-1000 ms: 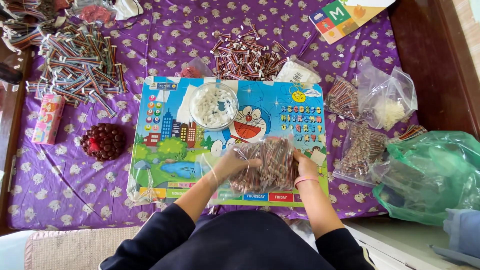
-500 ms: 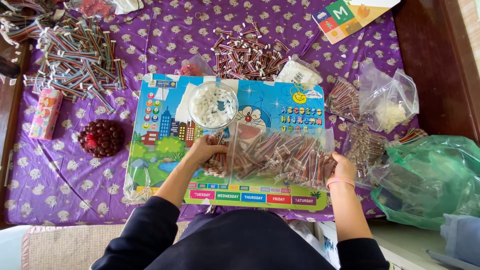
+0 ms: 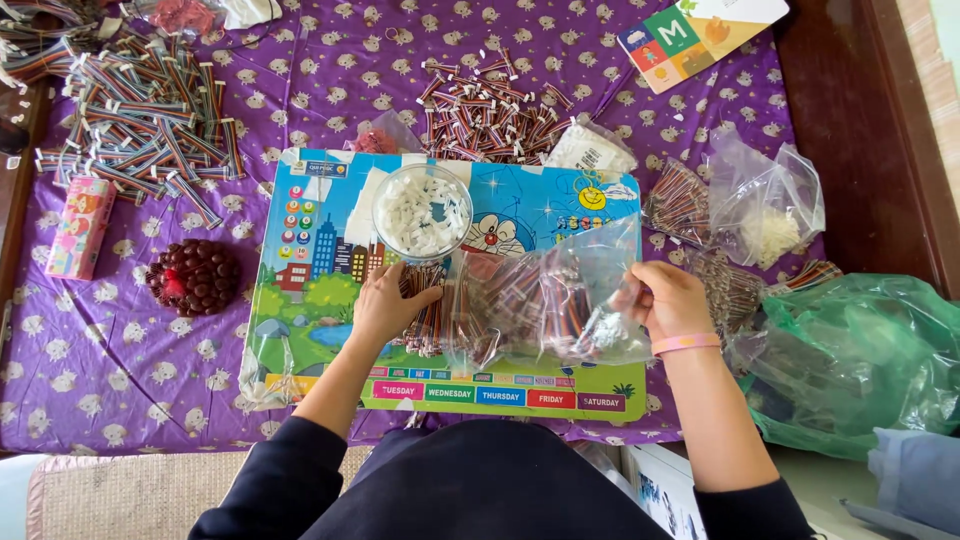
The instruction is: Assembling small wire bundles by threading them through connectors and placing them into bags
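A clear plastic bag (image 3: pixel 560 290) lies stretched across a colourful cartoon board (image 3: pixel 310 260). My right hand (image 3: pixel 665 298) grips the bag's right end and lifts it. My left hand (image 3: pixel 385 300) is closed on a bundle of thin multicoloured wires (image 3: pixel 430 315) at the bag's open left end. More wires show through the plastic. A round clear tub of small white connectors (image 3: pixel 422 212) stands on the board just above my left hand.
On the purple patterned cloth: a heap of ribbon cables (image 3: pixel 140 125) at top left, short wires (image 3: pixel 490 110) at top centre, a dark red beaded thing (image 3: pixel 195 275), a pink packet (image 3: pixel 78 225). Clear bags (image 3: pixel 765 205) and a green bag (image 3: pixel 860 350) lie right.
Both hands were together on the bunched bag a second ago. The right hand has pulled the bag out to the right and raised it. The left hand stays at the wires.
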